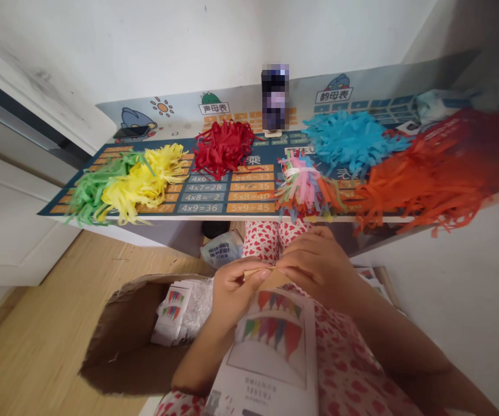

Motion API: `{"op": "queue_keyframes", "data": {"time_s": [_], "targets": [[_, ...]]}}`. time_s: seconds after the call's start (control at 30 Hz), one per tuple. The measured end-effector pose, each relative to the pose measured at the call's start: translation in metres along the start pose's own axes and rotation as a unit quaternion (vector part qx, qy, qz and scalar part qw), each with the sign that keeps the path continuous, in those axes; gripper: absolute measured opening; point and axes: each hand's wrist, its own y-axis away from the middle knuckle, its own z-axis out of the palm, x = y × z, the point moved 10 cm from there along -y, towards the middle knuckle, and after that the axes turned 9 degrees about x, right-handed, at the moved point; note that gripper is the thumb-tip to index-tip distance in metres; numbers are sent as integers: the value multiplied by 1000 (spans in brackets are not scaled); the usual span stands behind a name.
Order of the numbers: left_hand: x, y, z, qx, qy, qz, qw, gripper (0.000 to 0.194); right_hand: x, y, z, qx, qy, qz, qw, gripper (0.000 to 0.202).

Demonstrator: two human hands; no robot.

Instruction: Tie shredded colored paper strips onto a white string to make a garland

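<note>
In my lap lies a white printed package, with pictures of colourful tassel garlands and upside-down lettering that reads "tassel bunting". My left hand pinches the left side of a tan flap at its far end, thumb on top. My right hand has its fingers closed at the flap's right side, the two hands almost meeting. Whether the flap belongs to the package or is a separate piece, I cannot tell. Just beyond my hands, a mixed-colour tassel bundle tied with white lies at the table's front edge.
The table bears green, yellow, red, blue and orange tassel heaps. A phone stands at the back; a dark flat device lies left. A cardboard box holds wrapped packages.
</note>
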Motion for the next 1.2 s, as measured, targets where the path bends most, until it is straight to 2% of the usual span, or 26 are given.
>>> {"op": "queue_keyframes", "data": {"time_s": [0.17, 0.37, 0.5, 0.67, 0.77, 0.97, 1.1, 1.2], "targets": [[-5, 1, -3, 14, -9, -6, 1000, 12, -2, 0, -1, 6, -3, -7, 1000, 17], [-5, 2, -5, 30, 0, 2, 1000, 12, 10, 6, 14, -69, 3, 47, 996, 17], [-12, 3, -8, 38, 18, -16, 999, 8, 18, 7, 2, -42, 17, 57, 997, 14], [-32, 6, -11, 33, 41, -88, 995, 16, 32, 10, -8, -62, -5, 79, 995, 18], [-40, 8, -17, 55, 53, -112, 991, 17, 39, 12, -12, -63, -9, 95, 993, 20], [-40, 12, -23, 73, 78, -106, 989, 11, 38, 13, -14, -57, -28, 91, 994, 19], [-39, 13, -20, 68, 153, -124, 978, 21, 37, 13, -14, -58, -26, 93, 994, 18], [-37, 13, -17, 68, 203, -160, 964, 28, 38, 13, -15, -60, -48, 110, 991, 16]]}}
